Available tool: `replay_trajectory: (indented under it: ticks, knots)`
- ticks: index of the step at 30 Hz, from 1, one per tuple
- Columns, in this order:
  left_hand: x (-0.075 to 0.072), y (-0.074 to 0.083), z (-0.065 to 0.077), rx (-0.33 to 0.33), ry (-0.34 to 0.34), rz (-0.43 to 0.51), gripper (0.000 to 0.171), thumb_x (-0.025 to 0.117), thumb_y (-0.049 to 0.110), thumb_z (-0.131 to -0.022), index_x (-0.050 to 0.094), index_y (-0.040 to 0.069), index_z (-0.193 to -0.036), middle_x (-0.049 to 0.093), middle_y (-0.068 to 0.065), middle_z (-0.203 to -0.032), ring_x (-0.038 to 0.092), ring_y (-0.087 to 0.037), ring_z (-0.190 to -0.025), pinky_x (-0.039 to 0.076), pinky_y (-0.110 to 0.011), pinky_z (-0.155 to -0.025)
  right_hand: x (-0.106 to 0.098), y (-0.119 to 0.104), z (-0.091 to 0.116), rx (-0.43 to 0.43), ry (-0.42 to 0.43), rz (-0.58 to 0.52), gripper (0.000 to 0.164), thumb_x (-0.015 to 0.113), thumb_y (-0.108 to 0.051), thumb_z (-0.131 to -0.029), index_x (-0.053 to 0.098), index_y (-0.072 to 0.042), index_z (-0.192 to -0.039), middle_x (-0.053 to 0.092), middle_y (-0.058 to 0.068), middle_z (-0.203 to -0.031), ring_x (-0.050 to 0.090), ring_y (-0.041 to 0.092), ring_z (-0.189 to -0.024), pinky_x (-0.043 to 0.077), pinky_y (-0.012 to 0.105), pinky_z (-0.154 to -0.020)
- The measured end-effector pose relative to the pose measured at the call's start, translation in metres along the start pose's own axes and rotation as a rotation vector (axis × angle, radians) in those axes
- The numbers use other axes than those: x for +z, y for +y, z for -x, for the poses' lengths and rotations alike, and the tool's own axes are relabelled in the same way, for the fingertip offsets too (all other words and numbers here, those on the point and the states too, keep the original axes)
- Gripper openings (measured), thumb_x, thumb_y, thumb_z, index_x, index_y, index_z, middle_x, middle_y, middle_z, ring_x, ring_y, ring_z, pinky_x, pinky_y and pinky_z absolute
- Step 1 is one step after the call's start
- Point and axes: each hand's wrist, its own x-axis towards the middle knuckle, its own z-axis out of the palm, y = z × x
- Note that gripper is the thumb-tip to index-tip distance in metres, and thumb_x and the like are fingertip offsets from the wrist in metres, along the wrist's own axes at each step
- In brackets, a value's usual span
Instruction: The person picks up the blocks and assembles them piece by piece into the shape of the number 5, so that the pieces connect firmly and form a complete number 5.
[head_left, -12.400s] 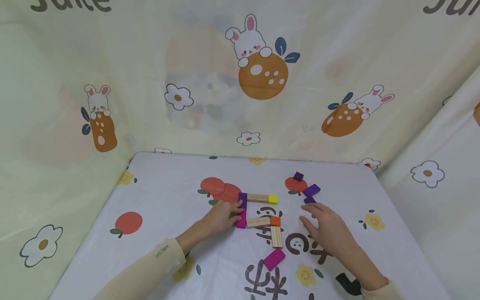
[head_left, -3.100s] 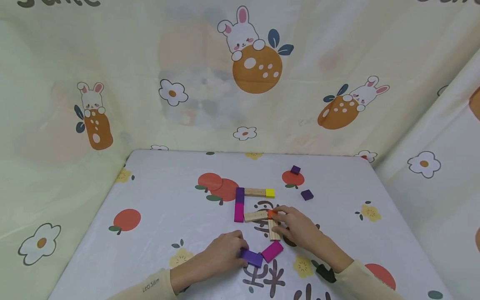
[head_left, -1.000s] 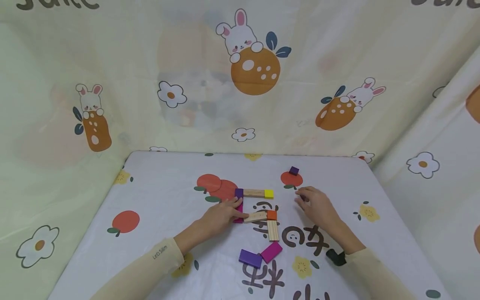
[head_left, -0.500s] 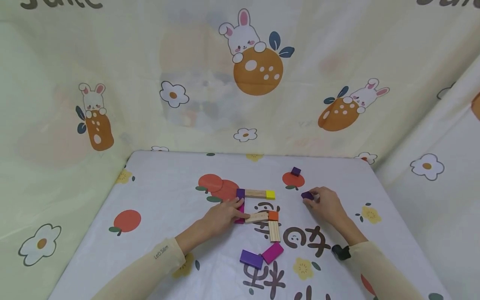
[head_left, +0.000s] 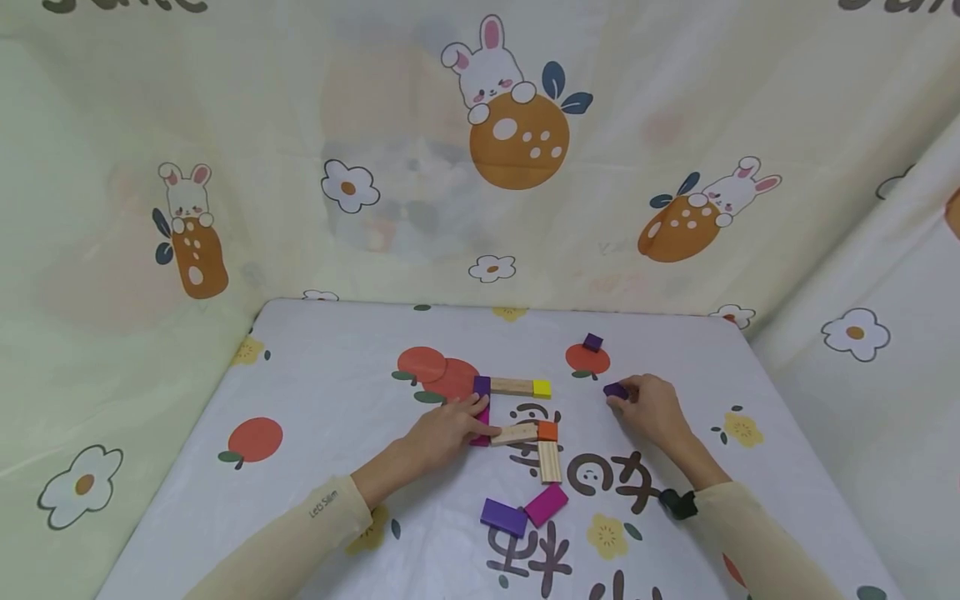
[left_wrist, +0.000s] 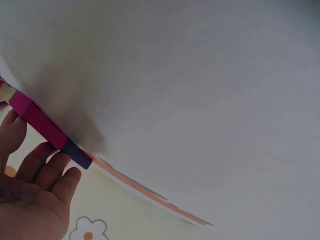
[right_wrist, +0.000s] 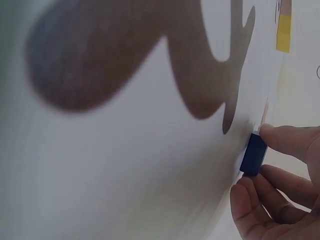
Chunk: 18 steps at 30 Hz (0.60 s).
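My left hand [head_left: 438, 435] rests along a column of blocks, its fingertips against the dark purple block [head_left: 482, 385] and the magenta block [left_wrist: 42, 122]. Its thumb lies by the near end of that column, beside a plain wooden block [head_left: 516, 434]. An orange block [head_left: 548, 431] caps the wooden one, with a second wooden block [head_left: 550, 462] below it. To the right, my right hand [head_left: 654, 410] pinches a small dark purple block [right_wrist: 254, 154] between thumb and fingers, low over the cloth.
Another small dark purple block [head_left: 593, 342] sits farther back on a printed apple. A wooden block [head_left: 512, 387] ending in a yellow block [head_left: 542, 389] runs from the column's top. Nearer me, a violet block [head_left: 503, 517] meets a slanted magenta block [head_left: 547, 505] at a corner.
The violet block has come from the right side to the near row. My left hand went back to the column; my right hand left the orange block and took hold of the dark purple one.
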Motion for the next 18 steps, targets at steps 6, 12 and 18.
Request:
replay_trajectory:
  ticks: [6, 12, 18]
  knots:
    - [0.0, -0.001, -0.001, 0.007, 0.002, -0.004, 0.04, 0.06, 0.008, -0.106, 0.073, 0.032, -0.135, 0.049, -0.008, -0.165, 0.045, -0.035, -0.155, 0.049, -0.054, -0.116, -0.003, -0.004, 0.003, -0.04, 0.057, -0.025, 0.038, 0.082, -0.015, -0.091, 0.074, 0.01, -0.119, 0.073, 0.024, -0.098, 0.065, 0.032, -0.087, 0.054, 0.04, -0.074]
    - [0.001, -0.002, -0.001, -0.005, -0.003, -0.006, 0.041, 0.063, 0.008, -0.105, 0.073, 0.033, -0.136, 0.049, -0.008, -0.165, 0.045, -0.034, -0.155, 0.048, -0.054, -0.117, -0.013, -0.029, 0.012, -0.104, 0.066, -0.069, 0.037, 0.084, -0.014, -0.09, 0.075, 0.007, -0.119, 0.074, 0.022, -0.103, 0.07, 0.033, -0.092, 0.059, 0.043, -0.076]
    - [0.001, -0.002, -0.001, -0.001, 0.005, 0.0, 0.041, 0.063, 0.008, -0.105, 0.073, 0.033, -0.135, 0.049, -0.008, -0.165, 0.045, -0.036, -0.155, 0.048, -0.055, -0.117, -0.017, -0.068, 0.029, -0.19, 0.027, -0.056, 0.037, 0.087, -0.015, -0.088, 0.077, 0.001, -0.119, 0.074, 0.015, -0.103, 0.068, 0.028, -0.092, 0.063, 0.044, -0.08]
